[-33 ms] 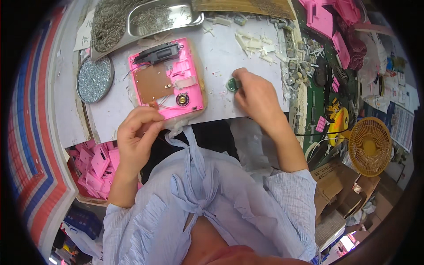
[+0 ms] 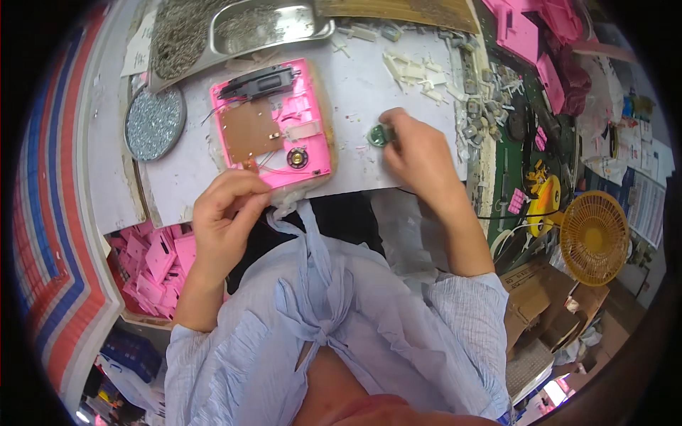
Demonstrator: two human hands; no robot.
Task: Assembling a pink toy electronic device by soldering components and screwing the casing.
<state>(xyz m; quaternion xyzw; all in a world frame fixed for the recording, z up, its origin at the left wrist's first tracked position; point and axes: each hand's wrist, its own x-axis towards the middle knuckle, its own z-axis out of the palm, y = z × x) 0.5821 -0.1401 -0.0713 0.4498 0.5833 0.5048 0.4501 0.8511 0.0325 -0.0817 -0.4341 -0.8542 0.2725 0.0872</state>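
An open pink plastic case (image 2: 321,145) lies on the white work surface in front of me. It holds a brown circuit board (image 2: 249,131), a long black part (image 2: 259,85), a small round speaker (image 2: 297,157) and thin wires. At the case's near left corner is my left hand (image 2: 231,206), thumb and forefinger pinched together; what lies between them is too small to make out. To the right of the case, my right hand (image 2: 420,153) grips a small round green thing (image 2: 378,135) by its side, at the surface. Its exact kind does not show.
A round dish of small silvery pieces (image 2: 155,124) stands left of the case. Behind it are a metal tray (image 2: 266,28) and heaped screws (image 2: 181,46). White plastic parts (image 2: 412,69) lie at the back right. A box of pink parts (image 2: 160,266) sits lower left, a fan (image 2: 595,236) right.
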